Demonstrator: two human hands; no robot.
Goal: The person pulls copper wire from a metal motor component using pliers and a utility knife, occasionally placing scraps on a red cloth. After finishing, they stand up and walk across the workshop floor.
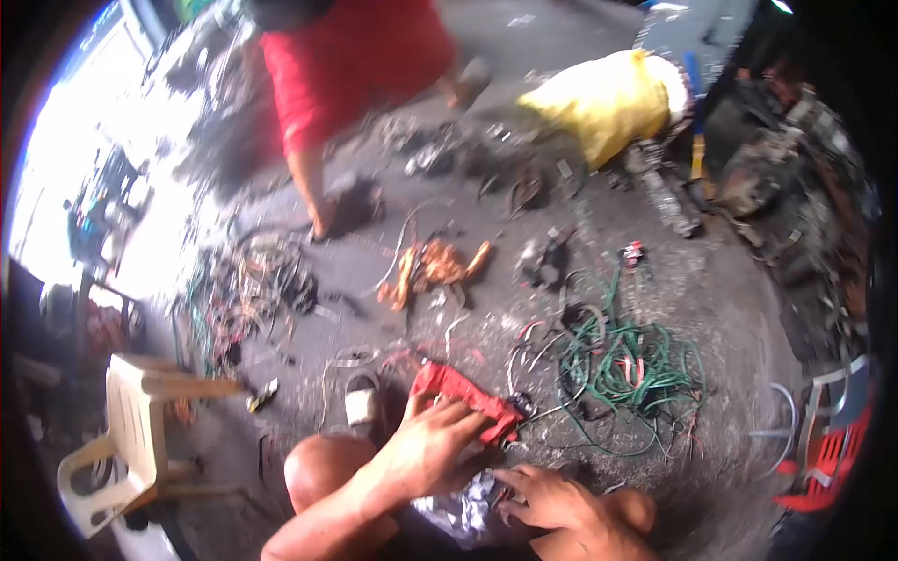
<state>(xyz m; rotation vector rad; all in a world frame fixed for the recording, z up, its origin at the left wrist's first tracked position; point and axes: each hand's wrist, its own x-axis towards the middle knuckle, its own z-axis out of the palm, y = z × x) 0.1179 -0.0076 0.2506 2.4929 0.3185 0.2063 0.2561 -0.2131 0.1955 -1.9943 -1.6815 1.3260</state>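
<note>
My left hand [432,451] is closed over a red, cloth-like piece [496,411] in front of my knees, its fingers bent across the near side. To its right, my right hand [554,499] has its fingers curled inward; what they hold, if anything, is hidden. Beneath and between both hands lies crumpled silvery material [460,510], too blurred to name. Just ahead on the right is a tangle of green wire [636,374], with a few pale and red strands in it.
A person in red [360,70] bends over the floor ahead. Orange scrap [435,266] and a wire heap [257,290] lie mid-floor and left. A cream plastic chair [131,421] lies tipped left. A yellow sack [608,98], scrap metal [748,178] and a red chair [832,458] are right.
</note>
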